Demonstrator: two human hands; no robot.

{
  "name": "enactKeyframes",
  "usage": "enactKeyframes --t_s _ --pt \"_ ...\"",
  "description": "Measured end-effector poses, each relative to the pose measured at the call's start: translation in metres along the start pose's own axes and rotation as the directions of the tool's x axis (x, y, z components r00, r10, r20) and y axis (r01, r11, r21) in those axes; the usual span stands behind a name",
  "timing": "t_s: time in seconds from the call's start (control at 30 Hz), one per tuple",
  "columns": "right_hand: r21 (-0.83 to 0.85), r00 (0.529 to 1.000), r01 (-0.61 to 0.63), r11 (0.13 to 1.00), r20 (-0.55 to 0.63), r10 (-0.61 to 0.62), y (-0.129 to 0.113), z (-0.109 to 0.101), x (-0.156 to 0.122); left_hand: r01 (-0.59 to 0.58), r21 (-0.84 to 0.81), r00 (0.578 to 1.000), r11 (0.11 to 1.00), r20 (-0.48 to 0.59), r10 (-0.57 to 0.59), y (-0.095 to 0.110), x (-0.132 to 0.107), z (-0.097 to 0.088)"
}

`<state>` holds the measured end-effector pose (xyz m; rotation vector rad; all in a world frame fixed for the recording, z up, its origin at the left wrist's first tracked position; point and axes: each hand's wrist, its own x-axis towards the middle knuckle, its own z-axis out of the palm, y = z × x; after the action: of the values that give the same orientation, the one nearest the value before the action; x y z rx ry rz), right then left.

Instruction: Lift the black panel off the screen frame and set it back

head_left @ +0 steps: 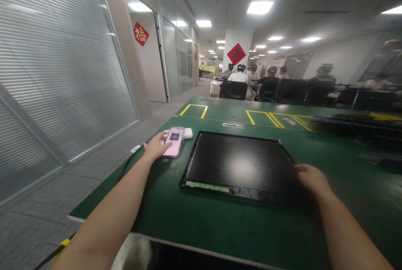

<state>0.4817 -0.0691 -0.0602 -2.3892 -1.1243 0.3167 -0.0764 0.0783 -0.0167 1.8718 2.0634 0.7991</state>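
My left hand [154, 147] is closed at the left edge of a pink-screened smartphone [174, 147], its thumb over the display. The phone lies by a white object [187, 133], partly hidden behind it. My right hand [314, 181] grips the right edge of a black flat display panel [241, 163], thumb on top and the other fingers hidden beneath. That panel lies face up on the green table, with a green strip [207, 186] along its near left edge.
The green table [194, 219] carries yellow tape outlines [194, 106] at its far side. A blurred dark stack [345, 124] lies at the far right. A cable [127, 163] runs over the left edge. Several people [238, 76] sit beyond.
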Motion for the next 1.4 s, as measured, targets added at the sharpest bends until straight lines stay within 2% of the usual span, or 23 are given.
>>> enactKeyframes --t_s 0.3,0.53,0.73,1.1,1.27,1.4 --pt "0.042 0.998 0.040 0.998 -0.047 -0.038 0.015 0.008 0.012 0.013 -0.015 1.000 1.000 -0.012 -0.013 0.002 -0.001 0.000" --pt "0.019 1.000 0.005 1.000 -0.024 -0.005 0.009 0.006 0.007 -0.001 0.008 1.000 1.000 -0.021 0.001 0.002 -0.001 0.001" --pt "-0.023 0.999 0.026 0.999 -0.030 -0.026 0.005 0.003 0.005 0.007 0.022 1.000 1.000 -0.028 -0.007 -0.001 0.000 -0.002" --pt "0.017 1.000 0.011 1.000 -0.021 -0.010 0.007 0.006 0.007 -0.140 0.225 0.989 0.964 0.073 0.127 -0.003 -0.005 0.005" --pt "0.032 0.998 0.027 0.999 -0.055 -0.026 0.010 0.008 0.009 -0.089 0.154 0.996 0.984 0.045 0.083 0.000 -0.005 0.001" --pt "0.034 0.999 0.014 0.999 -0.035 -0.013 0.011 0.007 0.009 -0.060 0.081 0.998 0.995 0.027 0.058 0.000 -0.006 -0.001"
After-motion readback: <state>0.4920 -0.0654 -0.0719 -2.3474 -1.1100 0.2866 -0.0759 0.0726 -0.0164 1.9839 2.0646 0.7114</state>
